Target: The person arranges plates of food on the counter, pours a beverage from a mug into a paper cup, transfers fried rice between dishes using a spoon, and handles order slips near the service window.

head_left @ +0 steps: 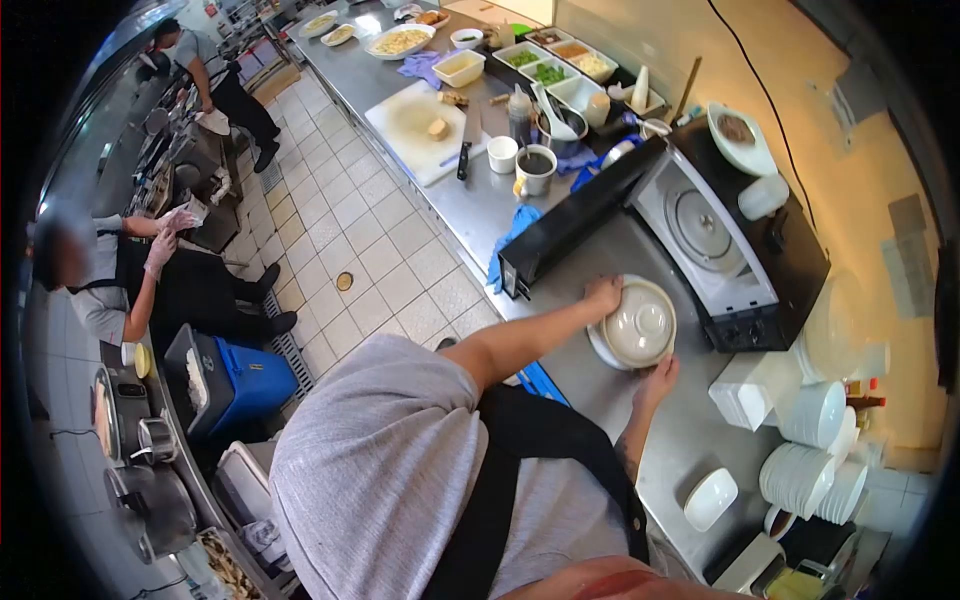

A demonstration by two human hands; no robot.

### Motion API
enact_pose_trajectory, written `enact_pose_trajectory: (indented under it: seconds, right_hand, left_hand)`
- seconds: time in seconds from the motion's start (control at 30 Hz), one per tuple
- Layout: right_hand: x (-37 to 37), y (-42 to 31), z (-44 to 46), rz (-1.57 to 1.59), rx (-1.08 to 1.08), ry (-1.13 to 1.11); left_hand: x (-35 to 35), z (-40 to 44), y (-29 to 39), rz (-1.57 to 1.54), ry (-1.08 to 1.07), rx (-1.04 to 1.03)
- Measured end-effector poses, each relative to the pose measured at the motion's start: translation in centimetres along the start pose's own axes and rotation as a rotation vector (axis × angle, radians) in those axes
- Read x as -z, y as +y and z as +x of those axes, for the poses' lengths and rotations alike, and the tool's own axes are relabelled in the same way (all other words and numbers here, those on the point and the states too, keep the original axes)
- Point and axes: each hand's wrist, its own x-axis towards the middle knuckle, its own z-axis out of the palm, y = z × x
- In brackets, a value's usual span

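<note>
A round, pale lidded pot (640,322) rests on or just over a white plate on the steel counter, in front of the open microwave (705,225). My left hand (604,296) grips the pot's upper left rim, its fingers closed round the edge. At the lower right rim my right hand (656,378) holds the pot from the other side. The microwave door (580,215) stands wide open, and a glass turntable shows inside the lit cavity.
Left of the door are a white cutting board (420,130), a knife (464,160), cups and ingredient trays. Stacked plates (797,480) and a small white dish (711,499) lie to the right. Two people stand across the aisle, one wearing gloves, near a blue bin (255,380).
</note>
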Motion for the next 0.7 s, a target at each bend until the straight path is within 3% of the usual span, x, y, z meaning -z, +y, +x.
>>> enact_pose_trajectory:
  seconds: [0.1, 0.17, 0.33, 0.47, 0.53, 0.7]
  right_hand:
    - [3.7, 2.6, -1.7, -0.345, 0.141, -0.024]
    - [2.5, 0.0, -5.9, -0.359, 0.175, 0.108]
    - [1.0, -4.7, -15.4, -0.622, 0.217, 0.115]
    - [-3.4, -6.3, -22.8, -0.571, 0.184, 0.126]
    - [-5.7, -5.8, -26.0, -0.574, 0.145, 0.097]
    - [-12.6, -0.7, -31.8, -0.473, 0.140, 0.065]
  left_hand:
    - [1.3, -4.7, -0.3, -0.031, -0.016, -0.031]
    - [1.8, -6.9, -2.1, -0.018, -0.125, -0.020]
    - [3.2, -13.5, -7.8, -0.108, -0.277, 0.101]
    - [9.0, -18.2, -11.9, -0.193, -0.343, 0.079]
    - [13.6, -19.7, -13.0, -0.156, -0.368, 0.189]
    - [23.6, -20.4, -19.1, -0.175, -0.291, 0.266]
